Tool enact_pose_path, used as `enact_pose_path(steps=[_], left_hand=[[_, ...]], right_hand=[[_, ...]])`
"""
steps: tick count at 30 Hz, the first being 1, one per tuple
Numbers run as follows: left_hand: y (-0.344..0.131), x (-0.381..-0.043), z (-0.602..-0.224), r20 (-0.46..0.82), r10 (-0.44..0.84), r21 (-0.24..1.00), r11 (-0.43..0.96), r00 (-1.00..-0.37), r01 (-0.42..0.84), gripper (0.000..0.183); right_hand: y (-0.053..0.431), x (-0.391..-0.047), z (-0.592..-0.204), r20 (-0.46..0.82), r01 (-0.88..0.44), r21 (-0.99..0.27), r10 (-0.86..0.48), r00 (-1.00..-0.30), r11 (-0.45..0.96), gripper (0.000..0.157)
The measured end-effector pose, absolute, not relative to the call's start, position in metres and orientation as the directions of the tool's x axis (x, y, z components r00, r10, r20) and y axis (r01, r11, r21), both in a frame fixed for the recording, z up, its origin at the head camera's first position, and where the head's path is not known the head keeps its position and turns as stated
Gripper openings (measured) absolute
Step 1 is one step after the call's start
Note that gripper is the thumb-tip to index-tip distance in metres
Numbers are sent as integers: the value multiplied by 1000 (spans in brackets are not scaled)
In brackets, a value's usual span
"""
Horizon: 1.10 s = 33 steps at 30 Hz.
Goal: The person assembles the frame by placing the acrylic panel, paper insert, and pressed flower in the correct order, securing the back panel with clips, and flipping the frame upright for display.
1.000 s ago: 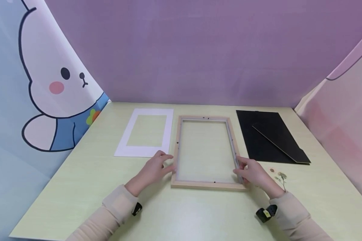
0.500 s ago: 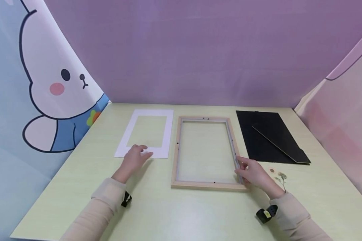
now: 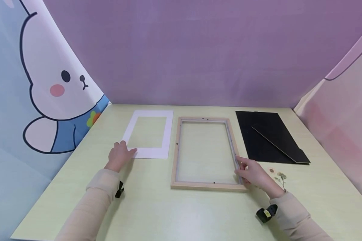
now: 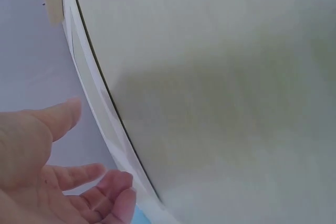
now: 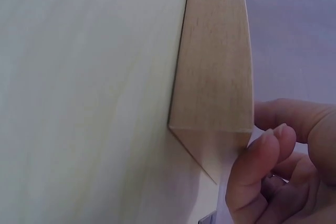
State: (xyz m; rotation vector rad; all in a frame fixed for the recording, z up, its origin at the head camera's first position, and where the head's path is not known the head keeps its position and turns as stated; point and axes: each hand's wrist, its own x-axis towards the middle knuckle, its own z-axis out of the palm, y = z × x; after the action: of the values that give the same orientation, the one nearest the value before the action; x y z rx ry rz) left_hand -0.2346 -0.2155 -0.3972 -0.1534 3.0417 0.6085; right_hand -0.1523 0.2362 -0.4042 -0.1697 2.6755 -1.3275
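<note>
The wooden frame [image 3: 199, 184] lies flat on the table, its near right corner in the right hand [image 3: 251, 170], whose thumb and fingers are bent around the right-hand rail and pinch it; the right wrist view shows fingertips against the wood beside the mitred corner. A pale grey lip runs inside the rails, small dark dots mark them, and the tabletop shows through the middle. Well to the left of that hand, the white mat [image 3: 167, 134], a flat border with a rectangular window, lies beside the frame and apart from it. The left hand [image 3: 119, 155] is at the mat's near left corner, thumb spread from loosely bent fingers, gripping nothing; whether the fingertips touch the card I cannot tell. Beyond the right hand and farther right lies a black board [image 3: 247, 134], a black flap [image 3: 282, 144] slanting across it. Just right of the same hand, close to its wrist, are small dried flowers [image 3: 282, 175]. Each wrist, below a beige sleeve [image 3: 84, 211], carries a black device [image 3: 119, 189]; the right one bears a yellow label [image 3: 266, 213] too small to read. Under both hands is the pale table [image 3: 169, 214]; past them hangs a purple cloth [image 3: 211, 53], and left of the left hand a cartoon rabbit [image 3: 42, 80] is printed on the cloth there.
</note>
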Motion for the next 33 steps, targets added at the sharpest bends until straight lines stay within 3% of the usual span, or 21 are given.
enact_pose_path(steps=[18,25,33], left_hand=[[-222,-241,-390,-306,-181,263,927,-935,-266,69],[-222,-241,-388,-316,-233,192,934,-920,-302,76],[-229,-240,-388,-329,-215,209,933,-919,-293,77]], right_hand=[[237,-152,-404,-132,13,-816,-163,-978,578,55],[237,-152,-405,-133,9,-812,-170,-976,583,55],[237,-152,-407,-136,14,-817,-170,-976,577,55]])
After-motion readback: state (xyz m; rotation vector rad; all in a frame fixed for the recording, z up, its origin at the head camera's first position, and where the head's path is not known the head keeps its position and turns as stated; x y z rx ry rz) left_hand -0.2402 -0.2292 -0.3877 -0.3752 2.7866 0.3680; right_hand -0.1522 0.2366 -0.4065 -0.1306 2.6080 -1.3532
